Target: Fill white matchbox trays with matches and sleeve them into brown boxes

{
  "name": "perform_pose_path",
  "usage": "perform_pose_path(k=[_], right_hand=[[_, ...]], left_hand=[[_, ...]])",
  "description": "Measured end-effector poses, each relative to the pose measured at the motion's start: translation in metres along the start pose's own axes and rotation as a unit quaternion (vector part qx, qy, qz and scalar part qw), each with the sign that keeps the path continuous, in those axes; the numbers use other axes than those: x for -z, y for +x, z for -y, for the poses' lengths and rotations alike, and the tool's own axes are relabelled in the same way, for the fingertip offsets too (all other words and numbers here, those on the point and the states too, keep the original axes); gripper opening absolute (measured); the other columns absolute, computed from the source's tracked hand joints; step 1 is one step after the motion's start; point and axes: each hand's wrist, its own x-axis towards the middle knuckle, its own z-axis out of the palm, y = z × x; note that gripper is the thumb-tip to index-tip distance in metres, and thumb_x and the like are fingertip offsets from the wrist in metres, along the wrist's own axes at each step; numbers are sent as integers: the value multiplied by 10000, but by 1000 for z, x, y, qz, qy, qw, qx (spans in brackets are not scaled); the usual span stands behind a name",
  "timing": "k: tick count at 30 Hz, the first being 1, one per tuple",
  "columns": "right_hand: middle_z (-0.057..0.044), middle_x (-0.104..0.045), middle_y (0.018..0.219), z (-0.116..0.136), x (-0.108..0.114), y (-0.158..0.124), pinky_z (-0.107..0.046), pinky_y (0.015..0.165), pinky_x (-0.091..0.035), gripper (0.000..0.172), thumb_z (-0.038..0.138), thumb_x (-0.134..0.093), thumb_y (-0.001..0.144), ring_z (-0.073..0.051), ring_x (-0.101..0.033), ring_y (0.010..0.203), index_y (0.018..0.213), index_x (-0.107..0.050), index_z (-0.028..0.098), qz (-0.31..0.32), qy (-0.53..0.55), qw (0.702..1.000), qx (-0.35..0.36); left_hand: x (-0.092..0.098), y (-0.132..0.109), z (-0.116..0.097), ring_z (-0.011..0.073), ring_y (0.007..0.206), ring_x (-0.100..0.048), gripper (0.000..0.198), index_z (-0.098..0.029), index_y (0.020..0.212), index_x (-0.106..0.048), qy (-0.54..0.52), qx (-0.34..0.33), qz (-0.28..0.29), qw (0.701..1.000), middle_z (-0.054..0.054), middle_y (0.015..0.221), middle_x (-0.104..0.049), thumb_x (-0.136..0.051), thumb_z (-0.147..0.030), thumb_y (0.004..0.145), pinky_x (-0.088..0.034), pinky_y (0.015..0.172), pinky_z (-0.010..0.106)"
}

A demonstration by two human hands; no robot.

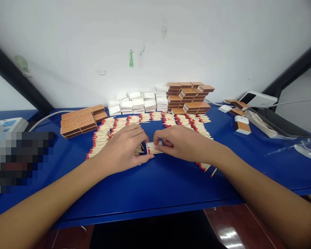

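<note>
A small white matchbox tray (150, 145) lies on the blue table between my hands, with a few red-tipped matches in it. My left hand (126, 147) touches the tray's left end, its thumb and fingers apart around that end. At the tray's right side, my right hand (175, 142) has its thumb and index finger pinched over the matches; what they grip is too small to make out. Rows of red-tipped matches (102, 138) curve around both hands, partly hidden beneath them.
White trays (138, 103) are stacked by the wall, beside a stack of brown matchboxes (174, 98). More boxes (77, 121) sit at the left. At the right are a white device (259, 99), a mouse (241, 120) and loose boxes. A single match (214, 172) lies near the right forearm.
</note>
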Motion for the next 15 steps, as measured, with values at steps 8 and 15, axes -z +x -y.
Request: perform_pose_path(k=[8, 15], right_hand=[[-5, -708, 809, 2, -1, 2, -287, 674, -329, 61, 219, -697, 1016, -151, -561, 694, 986, -746, 199, -4, 15, 1000, 10], [-10, -714, 828, 3, 3, 2, -294, 683, -350, 64, 241, -698, 1009, -157, -569, 698, 1003, -751, 205, 5, 18, 1000, 11]], left_hand=[[0, 0, -1, 303, 1059, -701, 240, -186, 1034, -714, -1, -6, 0, 1000, 88, 1023, -754, -796, -408, 996, -558, 961, 461], [-1, 0, 0, 301, 1047, -706, 238, -198, 1048, -714, -7, -3, 1, 1000, 84, 1027, -759, -793, -415, 993, -562, 955, 461]])
